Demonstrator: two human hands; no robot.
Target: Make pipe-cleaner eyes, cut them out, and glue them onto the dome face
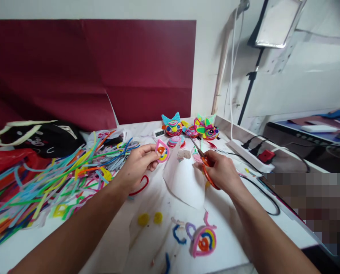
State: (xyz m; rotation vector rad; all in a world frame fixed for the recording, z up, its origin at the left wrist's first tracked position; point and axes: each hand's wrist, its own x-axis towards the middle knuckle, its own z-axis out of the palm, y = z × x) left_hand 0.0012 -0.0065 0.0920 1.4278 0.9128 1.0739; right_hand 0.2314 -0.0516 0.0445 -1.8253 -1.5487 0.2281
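My left hand (143,159) pinches a small pipe-cleaner piece (162,151) with a pink rim and orange, yellow and blue coils inside. In my right hand (219,166) is a pair of scissors (206,167) with orange handles, its blades pointing up and to the left. Between the hands lies a curved sheet of white paper (184,179). A matching pink-rimmed piece (204,242) rests near the front of the table, with a purple loop (190,230) and a bent blue scrap (177,235) beside it. A red pipe cleaner (141,185) curves below my left hand.
Many loose pipe cleaners (58,179) cover the left side, before a black bag (44,139). Colourful animal-face crafts (173,125) stand at the back near a small digital clock (158,133). A power strip (251,156) with cables lies on the right. Two yellow pieces (150,219) sit in front.
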